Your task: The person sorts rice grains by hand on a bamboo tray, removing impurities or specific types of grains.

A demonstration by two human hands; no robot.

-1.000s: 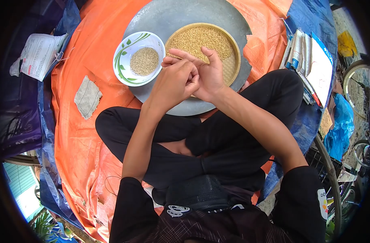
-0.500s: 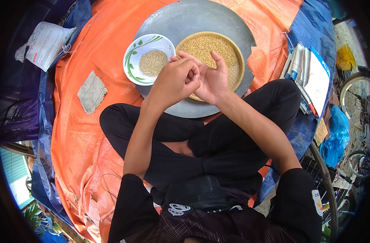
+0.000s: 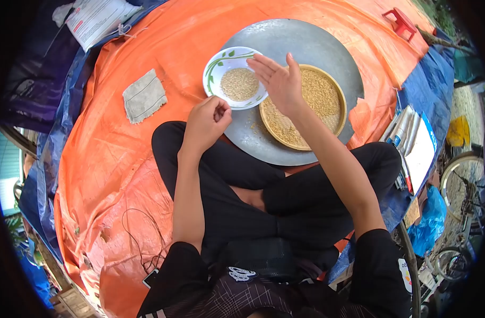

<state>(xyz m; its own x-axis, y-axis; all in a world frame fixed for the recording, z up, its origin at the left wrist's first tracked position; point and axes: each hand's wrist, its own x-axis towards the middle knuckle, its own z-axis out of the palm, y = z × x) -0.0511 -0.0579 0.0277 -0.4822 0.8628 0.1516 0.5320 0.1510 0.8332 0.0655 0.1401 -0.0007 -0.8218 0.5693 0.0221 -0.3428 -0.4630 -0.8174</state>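
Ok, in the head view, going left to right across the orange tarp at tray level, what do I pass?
Grey cloth patch → left hand → white bowl of grain → right hand → woven basket of grain → stack of papers.

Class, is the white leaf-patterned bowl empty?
No, the white leaf-patterned bowl holds a heap of pale grain.
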